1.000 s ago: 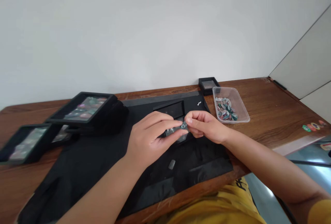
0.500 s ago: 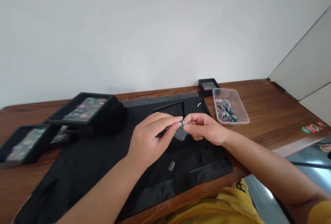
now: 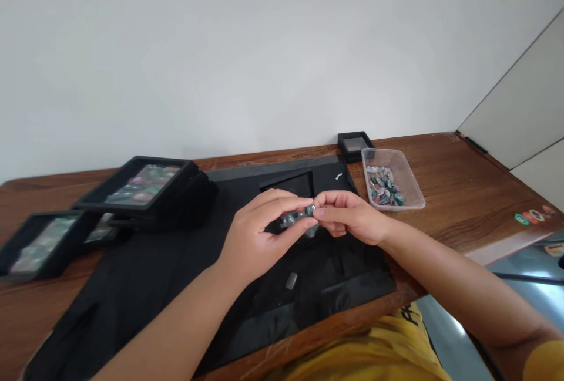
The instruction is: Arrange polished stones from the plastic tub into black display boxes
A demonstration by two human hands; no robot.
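Note:
A small shiny green piece that looks like a false nail (image 3: 310,211) is between both hands. My right hand (image 3: 348,215) pinches its right end, the other fingers curled in. From the left, my left hand (image 3: 262,228) has its forefinger above and its thumb below the piece, the tips at its edges. Under and behind my hands is a black frame (image 3: 311,180), partly hidden. Several small grey-green decorated pieces (image 3: 288,220) show in the gap between my left thumb and forefinger. One clear, nail-shaped piece (image 3: 291,280) lies nearer me on the black mat (image 3: 194,287).
At right, a clear plastic tub (image 3: 414,190) holds many pink, green and silver pieces. A small black box (image 3: 355,145) stands behind it. Stacked black display boxes (image 3: 194,184) with clear windows are at left, and another display box (image 3: 42,246) is in front of them.
My left thumb and forefinger have spread apart, so the decorated pieces beneath show through the gap. My right hand has hardly moved.

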